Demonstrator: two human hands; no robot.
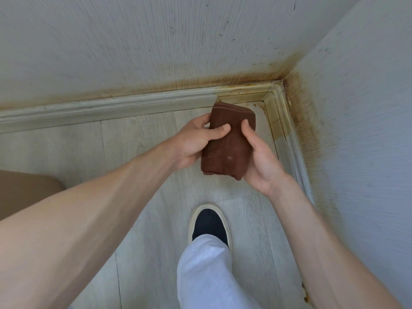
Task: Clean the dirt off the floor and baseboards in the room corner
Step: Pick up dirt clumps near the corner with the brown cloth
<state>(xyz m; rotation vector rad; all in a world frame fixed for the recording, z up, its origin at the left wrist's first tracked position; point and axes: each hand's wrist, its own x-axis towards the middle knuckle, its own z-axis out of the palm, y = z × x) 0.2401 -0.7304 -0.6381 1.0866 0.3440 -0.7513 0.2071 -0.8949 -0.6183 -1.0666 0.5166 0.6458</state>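
A folded brown cloth [227,143] is held in the air above the floor, just in front of the room corner. My left hand [196,141] grips its left edge, thumb across the top face. My right hand [260,157] cups its right edge from below, thumb on top. The corner baseboards [273,94] carry yellow-brown dirt, and the same stain spreads up both walls around the corner [301,103]. A brownish film also lies on the floor [265,114] along the right baseboard.
Pale wood-look floor planks [138,152] run toward the back baseboard [111,105]. My foot in a dark shoe [210,224] with a white trouser leg stands below the hands. A tan object [24,190] sits at the left edge.
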